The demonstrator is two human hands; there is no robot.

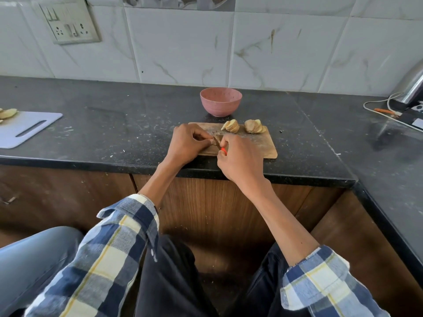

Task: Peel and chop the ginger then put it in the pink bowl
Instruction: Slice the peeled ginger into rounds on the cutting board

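Head cam view, looking down at a black speckled table (pixel 114 133) with a small wooden cutting board (pixel 258 143) sitting near its front edge. Both hands are close together over the left end of that board. Left hand (pixel 186 145) has its fingers curled down, pinching a small bit of ginger against the board, though the piece itself is mostly hidden under the fingertips so I can't really tell its shape. Right hand (pixel 240 161) is wrapped around a little knife (pixel 217 143) with a red-orange handle peeking out by the thumb, dark blade angled up and left toward the left fingers. At the far end of the board there are two ginger chunks: one (pixel 231 126) looks pale and cut into slices that lean on each other, the other (pixel 254 126) to its right looks partly sliced too, with some brown skin showing. Pink bowl (pixel 220 104) is on the table just behind the board, upright, and I can't see anything in it from this angle. Off to the left there's a light grey plastic cutting board (pixel 27 129) with some pale slices (pixel 8 113) at its corner. A shiny metal appliance (pixel 412 88) with a white cord sits at the far right. White marble-look tiles and a switch panel (pixel 69 21) are on the wall. Plaid sleeves rolled up on both arms.
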